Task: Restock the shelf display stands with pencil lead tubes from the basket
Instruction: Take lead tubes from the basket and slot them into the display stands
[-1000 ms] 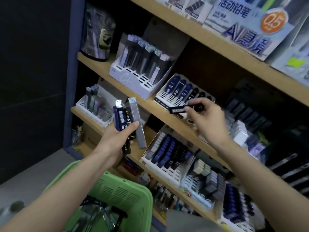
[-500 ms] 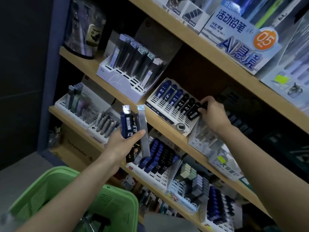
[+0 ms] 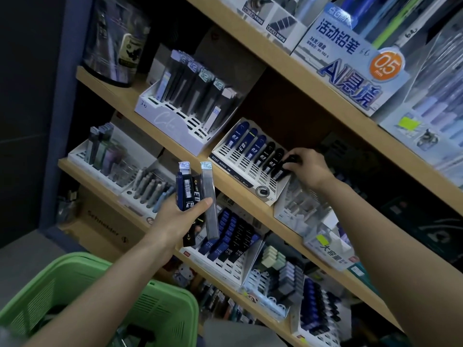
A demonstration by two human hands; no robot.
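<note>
Right hand: our right hand point(image 3: 304, 169) is far right on the shelf point(image 3: 110, 93), fingers curled, pinching a black tube point(image 3: 281, 170) by its upper end.
Black tube: it sits at the right end of the back row of the stand point(image 3: 233, 171), leaning like its neighbours; we cannot tell whether it is fully down in its slot.
Stand: the back row holds blue tubes on the left and black ones on the right; the nearer rows of slots look bare.
Left hand: our left hand point(image 3: 180, 216) is nearer and lower, its thumb clamped across a bundle of tubes point(image 3: 198, 196), blue, black and grey, standing upright.
Basket: the green basket point(image 3: 82, 259) is nearest us, bottom left; its contents are too dark to make out.
Done: we judge one row nearly filled.
Left: the bundle in hand, the bare slots, and whatever the basket holds.
</note>
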